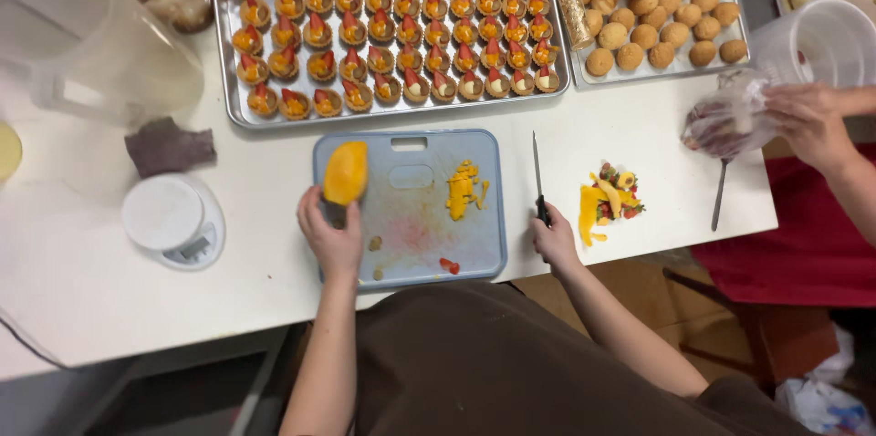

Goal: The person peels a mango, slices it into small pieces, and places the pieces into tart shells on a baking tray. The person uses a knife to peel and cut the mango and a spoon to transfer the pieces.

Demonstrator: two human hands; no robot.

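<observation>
The left hand (330, 240) is seen at the board's (474, 258) left edge, fingers curled around the lower end of a mango (346, 172), which is held upright on the board at about 10 o'clock from the board's middle. The grip is closed on the fruit.

The right hand (553, 240) is placed just off the board's right edge, at 3 o'clock from the board. Its fingers are wrapped around the dark handle of a knife (537, 171); the blade lies flat on the table (82, 263), pointing toward 12 o'clock.

Mango slices (463, 188) are noted on the board, right of centre, at 3 o'clock from the mango. A small red scrap (449, 265) lies near the board's lower edge. A pile of fruit trimmings (607, 199) rests on the table at 3 o'clock from the knife, near it but apart.

At 12 o'clock from the board, a tray of tarts (383, 21) is set, each topped with red and orange fruit. At 1 o'clock a second tray holds round buns (652, 3). A round scale (173, 220) stands at 9 o'clock from the left hand, with a dark cloth (167, 146) above it and a clear jug (87, 35) beyond.

At 2 o'clock, another person's hand (808, 117) is seen holding a clear bag (730, 117) beside a plastic tub (826, 39).
</observation>
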